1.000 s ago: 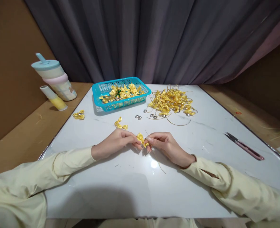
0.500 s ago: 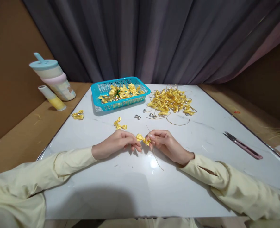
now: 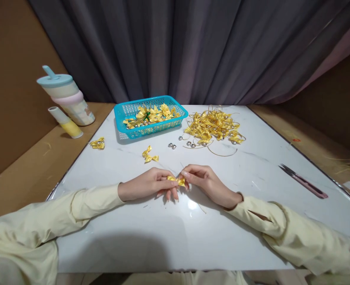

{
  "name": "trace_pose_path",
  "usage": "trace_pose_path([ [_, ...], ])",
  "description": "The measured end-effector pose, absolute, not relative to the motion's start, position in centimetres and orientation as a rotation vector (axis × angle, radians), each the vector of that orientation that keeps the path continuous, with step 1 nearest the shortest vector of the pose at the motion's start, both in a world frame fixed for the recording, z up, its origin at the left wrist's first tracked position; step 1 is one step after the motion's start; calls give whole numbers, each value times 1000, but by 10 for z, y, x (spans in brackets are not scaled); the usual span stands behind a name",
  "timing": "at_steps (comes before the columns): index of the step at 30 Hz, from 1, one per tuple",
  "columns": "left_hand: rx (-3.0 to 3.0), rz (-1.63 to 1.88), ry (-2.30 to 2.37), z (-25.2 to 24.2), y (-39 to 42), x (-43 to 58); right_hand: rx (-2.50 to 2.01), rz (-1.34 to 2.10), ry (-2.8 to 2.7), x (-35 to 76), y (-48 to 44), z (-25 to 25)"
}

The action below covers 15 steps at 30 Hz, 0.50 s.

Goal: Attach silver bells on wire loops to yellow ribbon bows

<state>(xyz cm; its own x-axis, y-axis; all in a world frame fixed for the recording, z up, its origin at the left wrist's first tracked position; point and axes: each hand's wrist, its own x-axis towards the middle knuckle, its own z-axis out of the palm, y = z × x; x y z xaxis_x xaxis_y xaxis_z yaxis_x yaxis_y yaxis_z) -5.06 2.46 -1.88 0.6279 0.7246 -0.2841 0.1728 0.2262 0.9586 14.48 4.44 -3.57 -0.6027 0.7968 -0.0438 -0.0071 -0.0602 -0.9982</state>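
A small yellow ribbon bow (image 3: 180, 182) is held between both hands above the white table (image 3: 127, 253). My left hand (image 3: 151, 184) pinches the bow's left loop between thumb and fingers. On the other side, my right hand (image 3: 204, 182) is closed at the bow's right end, with a thin gold cord (image 3: 202, 208) trailing below it. The cord's path through the fingers is hidden. Two more yellow bows (image 3: 151, 158) lie just beyond my left hand. Small silver bells (image 3: 171, 146) rest farther back.
A blue basket (image 3: 151, 132) holds yellow bows at the back. Right of it is a heap of bows with cords and bells (image 3: 213, 124). Thread snips (image 3: 305, 182) lie at right. A tumbler (image 3: 70, 99), a small bottle (image 3: 66, 123) and a bow bundle (image 3: 97, 143) are at left.
My left hand has shifted slightly right and now has its thumb over the bow. The bow has dropped a little toward me. My right hand has barely moved.
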Motion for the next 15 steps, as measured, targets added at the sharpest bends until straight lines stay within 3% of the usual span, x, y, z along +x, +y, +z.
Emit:
trace_pose_path([
  [9,1329,575,901,-32,31,-53,-826,1725,-1516,145,46,-37],
  [12,1758,704,1021,-40,28,-57,-775,1574,-1682,147,45,-37],
  [15,2500,901,926,-49,28,-65,-665,1173,-1955,150,44,-39],
])
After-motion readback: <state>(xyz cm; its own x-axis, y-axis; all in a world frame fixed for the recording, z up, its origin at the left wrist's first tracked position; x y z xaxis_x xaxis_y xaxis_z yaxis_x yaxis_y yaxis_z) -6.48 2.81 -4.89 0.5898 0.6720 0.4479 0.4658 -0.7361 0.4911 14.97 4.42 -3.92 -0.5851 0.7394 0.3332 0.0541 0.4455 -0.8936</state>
